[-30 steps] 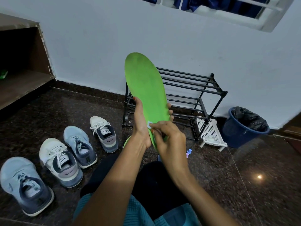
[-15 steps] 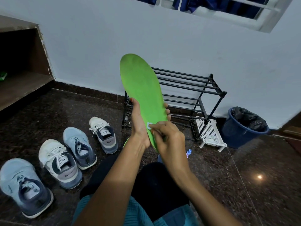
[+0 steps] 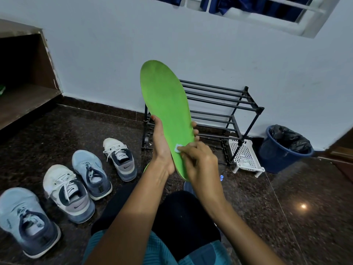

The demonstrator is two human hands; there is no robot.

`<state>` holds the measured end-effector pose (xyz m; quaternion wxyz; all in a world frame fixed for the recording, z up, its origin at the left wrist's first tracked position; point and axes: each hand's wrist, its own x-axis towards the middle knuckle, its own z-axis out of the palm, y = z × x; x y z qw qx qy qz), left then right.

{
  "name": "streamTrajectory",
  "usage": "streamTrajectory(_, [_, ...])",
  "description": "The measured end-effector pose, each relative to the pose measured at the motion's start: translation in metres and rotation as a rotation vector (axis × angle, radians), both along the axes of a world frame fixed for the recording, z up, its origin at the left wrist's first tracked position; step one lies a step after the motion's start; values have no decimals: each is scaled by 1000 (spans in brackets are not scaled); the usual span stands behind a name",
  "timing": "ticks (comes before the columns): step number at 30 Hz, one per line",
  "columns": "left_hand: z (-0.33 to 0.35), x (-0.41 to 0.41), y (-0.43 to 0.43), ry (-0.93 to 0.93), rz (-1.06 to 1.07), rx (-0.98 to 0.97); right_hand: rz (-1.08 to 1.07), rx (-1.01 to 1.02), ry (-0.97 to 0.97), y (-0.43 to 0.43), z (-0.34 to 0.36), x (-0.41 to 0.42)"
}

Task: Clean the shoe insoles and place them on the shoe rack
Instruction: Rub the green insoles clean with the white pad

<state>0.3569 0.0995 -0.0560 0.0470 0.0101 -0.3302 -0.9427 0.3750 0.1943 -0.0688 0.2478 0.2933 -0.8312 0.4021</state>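
A bright green insole (image 3: pixel 164 104) stands upright in front of me, toe end up. My left hand (image 3: pixel 162 148) grips its lower half from behind, fingertips showing round the right edge. My right hand (image 3: pixel 198 161) pinches a small white wipe (image 3: pixel 178 148) and presses it against the insole's heel area. A sliver of a second green insole (image 3: pixel 146 167) shows below my left wrist. The black two-tier shoe rack (image 3: pixel 225 104) stands against the wall behind the insole, its bars bare.
Several sneakers (image 3: pixel 76 192) lie in a row on the dark floor at the left. A white perforated plastic stool (image 3: pixel 245 155) sits by the rack's right leg, a blue bin (image 3: pixel 282 150) with a black liner beyond it. A wooden step (image 3: pixel 23 102) rises far left.
The insole and both hands have drifted slightly left. The wipe stays pressed at the heel area under my right fingers.
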Motion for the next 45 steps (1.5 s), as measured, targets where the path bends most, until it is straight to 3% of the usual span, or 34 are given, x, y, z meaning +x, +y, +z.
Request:
streamTrajectory(5, [1,1,0,24,-15,48,109,-10,-69,7,-2,16])
streamTrajectory(13, [-2,-1,2,8,-21,5,-129,72,67,7,-2,-3])
streamTrajectory(22, [0,0,-1,33,-14,44,122,-46,-138,10,-3,15])
streamTrajectory(30, [-3,-2,2,18,-42,-11,-121,58,36,11,0,-5])
streamTrajectory(38, [-3,-2,-2,19,-59,35,139,-48,-168,14,-2,17])
streamTrajectory(45, [-3,-2,0,7,-106,2,38,-2,-22,2,9,0])
